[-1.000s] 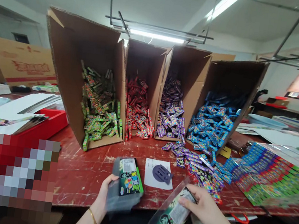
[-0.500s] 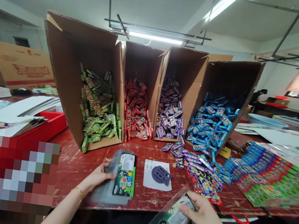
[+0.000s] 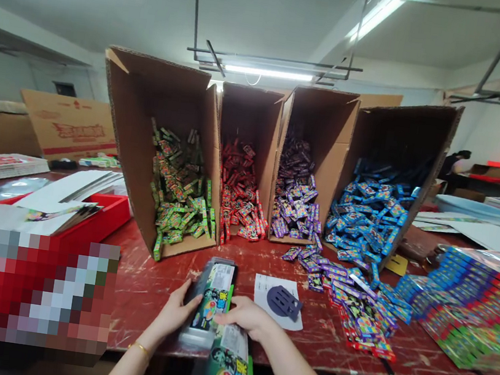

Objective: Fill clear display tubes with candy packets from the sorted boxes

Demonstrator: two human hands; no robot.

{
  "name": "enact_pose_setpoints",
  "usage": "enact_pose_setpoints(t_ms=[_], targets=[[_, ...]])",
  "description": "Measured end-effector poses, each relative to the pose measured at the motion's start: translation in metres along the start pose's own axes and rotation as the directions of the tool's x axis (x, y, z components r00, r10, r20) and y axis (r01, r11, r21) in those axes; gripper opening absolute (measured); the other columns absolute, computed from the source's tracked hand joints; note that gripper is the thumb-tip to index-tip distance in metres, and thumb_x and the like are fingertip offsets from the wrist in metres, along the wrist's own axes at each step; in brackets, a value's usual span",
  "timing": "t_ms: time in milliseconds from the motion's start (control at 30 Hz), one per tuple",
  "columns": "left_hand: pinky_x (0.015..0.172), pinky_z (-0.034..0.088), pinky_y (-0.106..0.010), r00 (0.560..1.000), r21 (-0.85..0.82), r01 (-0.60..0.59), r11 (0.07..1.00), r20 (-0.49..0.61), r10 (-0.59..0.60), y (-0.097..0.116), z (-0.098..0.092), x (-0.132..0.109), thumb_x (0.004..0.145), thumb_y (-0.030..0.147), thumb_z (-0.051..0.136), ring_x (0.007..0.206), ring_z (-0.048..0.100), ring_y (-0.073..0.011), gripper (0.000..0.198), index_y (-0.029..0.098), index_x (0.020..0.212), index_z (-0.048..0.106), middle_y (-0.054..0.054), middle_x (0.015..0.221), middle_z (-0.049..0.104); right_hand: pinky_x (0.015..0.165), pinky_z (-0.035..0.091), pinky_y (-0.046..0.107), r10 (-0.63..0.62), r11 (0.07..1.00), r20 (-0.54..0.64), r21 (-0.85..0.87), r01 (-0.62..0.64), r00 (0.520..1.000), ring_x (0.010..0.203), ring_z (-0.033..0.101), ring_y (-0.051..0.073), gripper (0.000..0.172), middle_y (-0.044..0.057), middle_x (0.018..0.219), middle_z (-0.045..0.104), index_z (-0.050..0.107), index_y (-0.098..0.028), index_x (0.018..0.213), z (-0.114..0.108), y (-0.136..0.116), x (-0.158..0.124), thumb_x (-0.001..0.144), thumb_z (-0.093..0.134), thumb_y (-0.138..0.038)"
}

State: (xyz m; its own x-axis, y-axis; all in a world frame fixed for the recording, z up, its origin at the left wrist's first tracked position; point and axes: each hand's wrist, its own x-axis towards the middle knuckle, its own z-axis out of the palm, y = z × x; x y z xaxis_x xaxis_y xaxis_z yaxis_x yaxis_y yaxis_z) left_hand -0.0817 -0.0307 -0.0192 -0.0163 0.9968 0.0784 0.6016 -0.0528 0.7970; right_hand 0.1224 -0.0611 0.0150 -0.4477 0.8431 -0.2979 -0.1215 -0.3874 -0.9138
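Bare forearms (image 3: 297, 363), left-wrist bracelet (image 3: 140, 349) (gold-toned)

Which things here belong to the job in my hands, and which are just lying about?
Job in hand:
- upper printed packet, at your left hand
- lower printed packet, in your right hand
- probably the small wrapped packs in the open cartons

Apparently lying about:
- purple slotted disc
- white sheet beneath it
- blue basin

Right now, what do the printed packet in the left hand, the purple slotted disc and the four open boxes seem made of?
Printed packet: likely shiny clear plastic over card, with see-through edges.
Purple slotted disc: perhaps matte plastic, evenly coloured.
Four open boxes: matte brown cardboard, probably corrugated, judging by rough edges.
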Motion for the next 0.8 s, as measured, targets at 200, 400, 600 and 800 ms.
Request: enact_pose_setpoints(t_ms=[200, 400, 600, 800], targets=[[0.110, 0.022, -0.038, 0.999, -0.004, -0.039, 0.999, -0.011, 0.039, -0.001, -0.002, -0.009, 0.066, 0.049, 0.053, 0.131, 0.033, -0.0282, 0.080, 0.002, 0.129, 0.040, -0.021, 0.141, 0.037, 0.065, 0.048, 0.030, -0.031, 0.999, -0.053, -0.021, 0.029, 0.998, 0.063, 0.063, 0.017, 0.067, 0.003, 0.072, 0.069, 0.062, -0.010, 0.092, 0.020, 0.007, 0.019, 0.030, 0.085, -0.019], [0.106, 0.031, -0.036, 0.994, -0.109, -0.105, 0.988, 0.028, 0.108, 0.061, -0.022, -0.056, 0.082, 0.054, 0.036, 0.127, 0.040, -0.0234, 0.064, 0.011, 0.129, 0.043, -0.014, 0.135, 0.048, 0.044, 0.031, 0.018, -0.289, 0.957, -0.286, -0.113, 0.267, 0.914, 0.040, 0.045, 0.007, 0.068, -0.013, 0.045, 0.049, 0.044, -0.017, 0.110, -0.007, -0.010, -0.030, 0.051, 0.078, -0.024], [0.069, 0.052, -0.029, 0.883, -0.011, -0.387, 0.922, 0.283, 0.374, 0.122, -0.009, -0.111, 0.082, 0.035, 0.056, 0.071, 0.065, -0.0186, 0.036, 0.023, 0.116, 0.054, -0.001, 0.078, 0.069, 0.042, 0.034, 0.017, -0.522, 0.852, -0.320, -0.147, 0.503, 0.791, 0.041, 0.048, 0.008, 0.042, -0.009, 0.053, 0.054, 0.040, -0.021, 0.100, -0.014, -0.027, -0.100, 0.070, 0.067, -0.034], [0.077, 0.053, -0.032, 0.754, 0.234, -0.657, 0.717, 0.228, 0.616, 0.123, 0.004, -0.099, 0.090, 0.028, 0.043, 0.090, 0.065, -0.0213, 0.038, 0.027, 0.128, 0.045, -0.007, 0.104, 0.068, 0.059, 0.048, 0.024, -0.592, 0.805, -0.248, -0.219, 0.551, 0.767, 0.067, 0.064, 0.015, 0.054, 0.001, 0.080, 0.065, 0.034, -0.023, 0.121, -0.004, -0.029, -0.126, 0.076, 0.063, -0.026]])
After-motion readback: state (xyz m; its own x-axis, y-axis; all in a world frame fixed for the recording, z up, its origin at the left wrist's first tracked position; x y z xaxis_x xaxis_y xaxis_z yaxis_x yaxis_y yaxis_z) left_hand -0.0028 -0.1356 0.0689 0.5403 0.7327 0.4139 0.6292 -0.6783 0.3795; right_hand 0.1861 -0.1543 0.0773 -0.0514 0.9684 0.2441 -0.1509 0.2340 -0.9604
